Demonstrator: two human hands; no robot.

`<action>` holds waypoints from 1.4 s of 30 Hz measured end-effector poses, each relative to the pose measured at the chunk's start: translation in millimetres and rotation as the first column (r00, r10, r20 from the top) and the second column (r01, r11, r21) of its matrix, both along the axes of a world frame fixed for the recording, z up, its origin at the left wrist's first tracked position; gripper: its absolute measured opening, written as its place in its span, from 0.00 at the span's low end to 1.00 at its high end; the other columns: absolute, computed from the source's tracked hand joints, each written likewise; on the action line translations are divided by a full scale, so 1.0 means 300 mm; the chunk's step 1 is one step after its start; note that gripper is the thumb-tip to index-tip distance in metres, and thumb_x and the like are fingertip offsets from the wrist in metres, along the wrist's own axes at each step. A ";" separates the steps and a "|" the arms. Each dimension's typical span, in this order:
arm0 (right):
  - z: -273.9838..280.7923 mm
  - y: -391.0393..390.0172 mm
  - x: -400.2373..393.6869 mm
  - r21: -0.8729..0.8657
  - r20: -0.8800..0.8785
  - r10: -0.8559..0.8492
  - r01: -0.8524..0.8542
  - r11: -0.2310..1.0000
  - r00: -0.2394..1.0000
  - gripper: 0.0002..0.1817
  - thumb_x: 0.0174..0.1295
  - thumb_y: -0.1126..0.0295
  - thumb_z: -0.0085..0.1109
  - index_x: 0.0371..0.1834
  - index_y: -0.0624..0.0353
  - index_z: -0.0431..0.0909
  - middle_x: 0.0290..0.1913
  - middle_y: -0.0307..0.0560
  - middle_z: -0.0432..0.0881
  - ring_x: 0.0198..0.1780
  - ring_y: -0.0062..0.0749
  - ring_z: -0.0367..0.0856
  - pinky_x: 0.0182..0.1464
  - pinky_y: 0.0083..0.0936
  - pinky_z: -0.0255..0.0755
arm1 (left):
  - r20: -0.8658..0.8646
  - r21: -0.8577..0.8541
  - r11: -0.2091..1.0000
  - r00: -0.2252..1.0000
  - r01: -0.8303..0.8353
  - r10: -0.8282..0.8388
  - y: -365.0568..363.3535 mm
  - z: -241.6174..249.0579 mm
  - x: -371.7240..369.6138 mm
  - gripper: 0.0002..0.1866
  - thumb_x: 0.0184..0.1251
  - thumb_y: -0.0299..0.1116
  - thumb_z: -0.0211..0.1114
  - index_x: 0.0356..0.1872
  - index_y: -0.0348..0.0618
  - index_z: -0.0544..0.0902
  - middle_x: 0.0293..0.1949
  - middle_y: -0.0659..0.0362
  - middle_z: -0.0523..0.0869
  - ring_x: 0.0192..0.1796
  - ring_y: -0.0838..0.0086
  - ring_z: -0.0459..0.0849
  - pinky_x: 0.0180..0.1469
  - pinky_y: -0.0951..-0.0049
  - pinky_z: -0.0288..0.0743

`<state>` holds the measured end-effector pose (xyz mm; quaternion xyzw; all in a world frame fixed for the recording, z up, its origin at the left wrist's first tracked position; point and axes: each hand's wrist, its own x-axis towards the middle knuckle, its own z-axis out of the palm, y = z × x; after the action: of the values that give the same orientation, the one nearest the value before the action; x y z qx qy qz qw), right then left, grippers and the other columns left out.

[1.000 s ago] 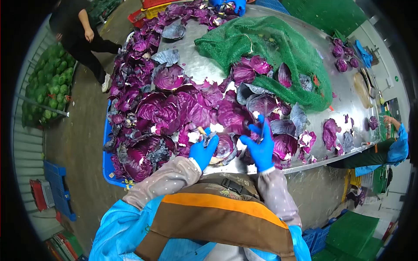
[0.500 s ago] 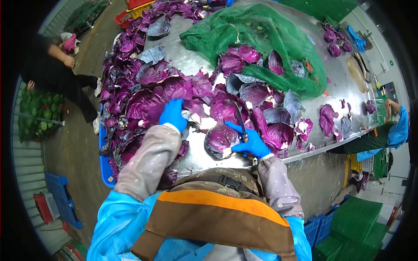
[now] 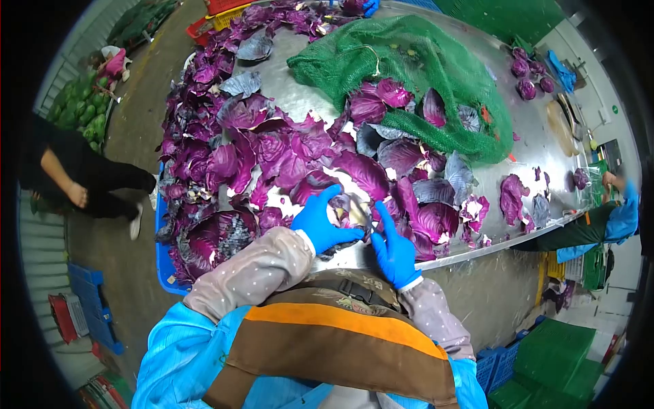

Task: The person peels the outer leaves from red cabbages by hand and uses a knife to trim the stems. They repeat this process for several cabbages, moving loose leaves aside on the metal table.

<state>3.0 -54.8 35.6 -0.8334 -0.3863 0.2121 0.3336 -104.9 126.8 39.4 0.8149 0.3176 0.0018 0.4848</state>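
A red cabbage (image 3: 353,210), its pale cut stem end turned up, sits near the front edge of the metal table (image 3: 289,61). My left hand (image 3: 323,221) curves round its left side, with thumb and fingers pressed on it. Close against the cabbage's right side is my right hand (image 3: 395,251), its index finger stretched forward. The knife in this hand is mostly hidden; only a dark, blurred bit of blade shows beside the cabbage. Loose purple outer leaves (image 3: 361,174) lie just beyond both hands. Blue gloves cover both hands.
A heap of purple leaves (image 3: 204,150) fills the table's left side, above a blue crate (image 3: 167,269). Green netting (image 3: 443,75) lies at the back. Whole cabbages (image 3: 526,88) sit far right. A person in black (image 3: 88,170) is at left; another person's blue sleeve (image 3: 623,215) shows at right.
My left hand has moved right from the leaf pile onto the cabbage. The cabbage now shows its cut stem end. The knife has swung down out of clear sight. The person in black has shifted.
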 end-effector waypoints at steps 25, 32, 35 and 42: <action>-0.158 0.109 0.228 -0.143 0.122 -0.077 0.095 0.985 0.990 0.17 0.50 0.61 0.67 0.40 0.58 0.82 0.35 0.63 0.82 0.40 0.57 0.82 0.41 0.47 0.76 | 0.234 0.065 0.989 0.961 0.134 -0.146 -0.088 -0.042 0.040 0.49 0.37 0.41 0.82 0.64 0.36 0.66 0.60 0.46 0.74 0.65 0.58 0.72 0.68 0.62 0.65; -0.317 0.131 0.283 0.042 -0.077 -0.410 0.414 0.909 0.909 0.22 0.44 0.63 0.74 0.42 0.62 0.82 0.38 0.61 0.84 0.44 0.54 0.83 0.46 0.41 0.76 | 0.588 0.010 0.969 0.782 0.246 -0.204 -0.060 -0.162 -0.057 0.49 0.34 0.37 0.84 0.64 0.44 0.68 0.69 0.45 0.63 0.72 0.53 0.61 0.73 0.56 0.55; -0.322 0.184 0.325 0.230 -0.567 -0.420 0.626 0.745 0.709 0.26 0.49 0.66 0.73 0.52 0.59 0.78 0.27 0.48 0.83 0.21 0.35 0.79 0.25 0.31 0.73 | 0.544 -0.004 0.988 0.829 0.157 -0.129 -0.047 -0.102 -0.136 0.43 0.39 0.34 0.83 0.61 0.42 0.71 0.62 0.47 0.72 0.67 0.57 0.69 0.69 0.59 0.62; -0.028 0.075 0.075 0.369 -0.421 -0.056 0.228 0.901 0.905 0.39 0.48 0.62 0.76 0.65 0.60 0.70 0.54 0.56 0.81 0.57 0.34 0.79 0.59 0.32 0.71 | 0.223 -0.411 0.900 0.941 -0.146 0.255 0.011 -0.316 -0.188 0.05 0.62 0.27 0.66 0.38 0.42 0.83 0.33 0.56 0.86 0.35 0.70 0.85 0.37 0.70 0.78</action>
<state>25.4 -32.1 27.3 -0.7100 -0.2824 0.2668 0.5873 -161.2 130.1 -55.3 0.6571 0.3252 0.1006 0.6726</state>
